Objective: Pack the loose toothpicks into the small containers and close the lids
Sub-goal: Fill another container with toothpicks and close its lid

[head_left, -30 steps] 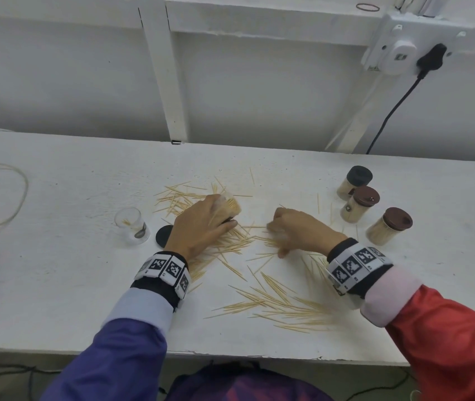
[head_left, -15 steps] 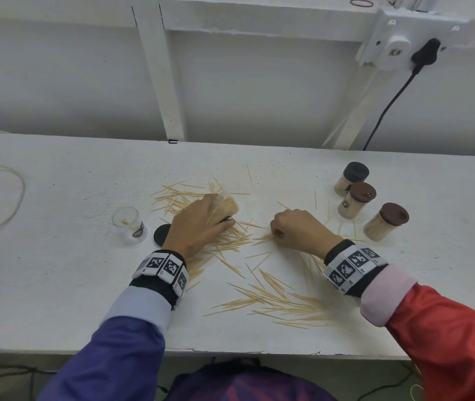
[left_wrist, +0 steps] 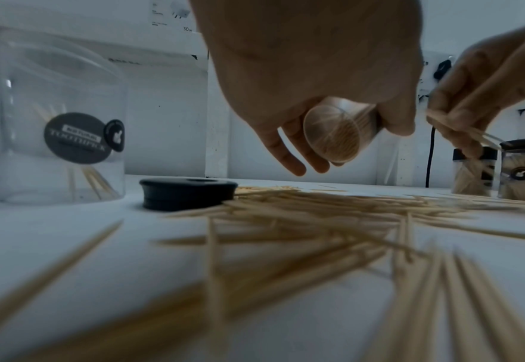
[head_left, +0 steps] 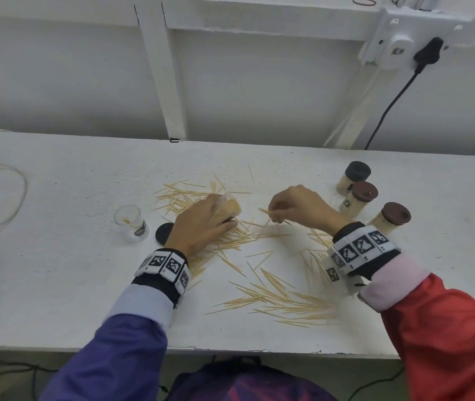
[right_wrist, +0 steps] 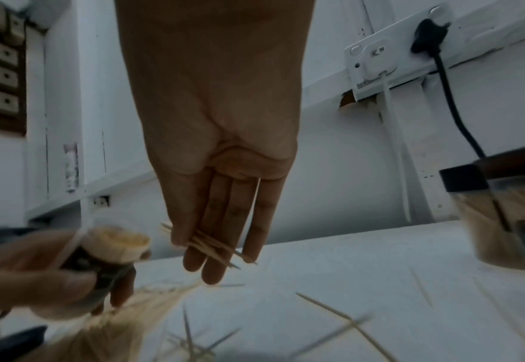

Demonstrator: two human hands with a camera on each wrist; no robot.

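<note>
White bench: tilted container looks nearly packed with pale toothpicks.

"TOOTHPICK" on clear container label, "30w" on wall sticker

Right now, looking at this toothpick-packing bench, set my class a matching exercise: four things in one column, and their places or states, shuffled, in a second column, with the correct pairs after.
Column 1
1. nearly empty clear jar
2. loose black lid
3. full open jar
4. small bunch of toothpicks

Column 2
A. pinched in the right hand
B. held tilted in the left hand
C. standing at the far left, lid off
D. lying flat on the table, beside the left hand

Pairs: 1-C, 2-D, 3-B, 4-A
</note>
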